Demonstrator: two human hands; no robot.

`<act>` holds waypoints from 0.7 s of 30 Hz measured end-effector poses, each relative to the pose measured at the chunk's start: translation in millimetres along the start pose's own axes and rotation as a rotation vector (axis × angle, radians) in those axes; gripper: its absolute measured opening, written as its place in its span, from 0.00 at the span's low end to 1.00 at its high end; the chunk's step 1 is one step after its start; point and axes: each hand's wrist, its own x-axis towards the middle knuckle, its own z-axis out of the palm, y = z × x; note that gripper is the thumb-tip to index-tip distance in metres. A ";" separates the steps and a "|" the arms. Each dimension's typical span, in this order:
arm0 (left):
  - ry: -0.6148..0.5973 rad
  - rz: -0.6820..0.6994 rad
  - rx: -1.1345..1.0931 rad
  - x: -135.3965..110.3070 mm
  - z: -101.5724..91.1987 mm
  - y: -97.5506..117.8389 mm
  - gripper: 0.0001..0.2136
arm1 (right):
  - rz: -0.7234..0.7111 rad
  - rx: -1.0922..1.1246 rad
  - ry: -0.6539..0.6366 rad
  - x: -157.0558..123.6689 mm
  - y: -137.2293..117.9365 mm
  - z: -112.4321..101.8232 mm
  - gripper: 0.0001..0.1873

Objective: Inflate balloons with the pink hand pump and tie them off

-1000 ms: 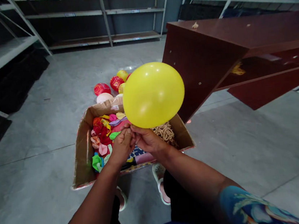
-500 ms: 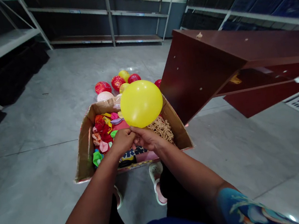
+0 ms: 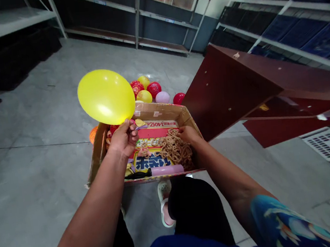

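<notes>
My left hand pinches the neck of an inflated yellow balloon, which sits up and left above the open cardboard box. Inside the box, on its right side, lies a tangled pile of tan cord. My right hand reaches into the top of this pile, fingers drawn together on the cord, their tips partly hidden. A pink-lilac hand pump with a black end lies along the box's near wall. Limp balloons lie at the left, partly covered by my left hand.
Several inflated balloons in red, yellow and pink rest on the floor behind the box. An orange balloon is at its left. A dark red wooden desk stands close on the right. Metal shelves line the back.
My hands have come apart. The left has carried the yellow balloon left, while the right has left the balloon's neck for the tan cord. The view has tilted and shifted.
</notes>
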 end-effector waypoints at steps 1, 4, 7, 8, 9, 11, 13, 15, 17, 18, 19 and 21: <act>-0.006 0.005 0.001 -0.3 -0.5 0.3 0.06 | 0.019 -0.021 -0.011 1.0 3.9 4.8 0.05; -0.025 0.015 0.018 -0.9 -2.1 1.2 0.06 | 0.048 -0.038 -0.053 0.9 12.5 12.9 0.06; -0.022 0.027 0.035 -1.6 -3.1 2.2 0.07 | 0.058 0.003 -0.075 0.3 16.9 8.1 0.04; -0.017 0.030 0.038 -1.9 -3.1 2.5 0.07 | 0.062 0.021 -0.074 0.2 17.5 5.0 0.05; -0.013 0.034 0.039 -2.3 -3.0 2.6 0.07 | 0.066 0.037 -0.068 0.1 17.6 2.2 0.07; -0.008 0.038 0.041 -3.2 -2.3 2.5 0.07 | 0.066 0.059 -0.049 -0.3 16.5 -0.2 0.07; -0.002 0.034 0.042 -4.1 -1.5 2.2 0.07 | 0.059 0.068 -0.041 -1.1 14.3 3.7 0.04; 0.004 0.023 0.040 -4.8 -1.1 1.9 0.07 | 0.057 0.074 -0.048 -2.3 11.8 11.7 0.03; 0.006 0.021 0.034 -5.2 -1.2 1.9 0.07 | 0.063 0.098 -0.064 -4.2 9.8 17.7 0.08; 0.005 0.023 0.032 -5.2 -1.4 2.0 0.07 | 0.065 0.122 -0.071 -5.4 9.1 17.8 0.09; 0.004 0.026 0.032 -5.1 -1.6 2.3 0.07 | 0.065 0.155 -0.077 -6.9 8.7 15.3 0.08; 0.004 0.031 0.036 -4.7 -1.8 3.2 0.07 | 0.055 0.248 -0.083 -10.6 8.0 2.5 0.06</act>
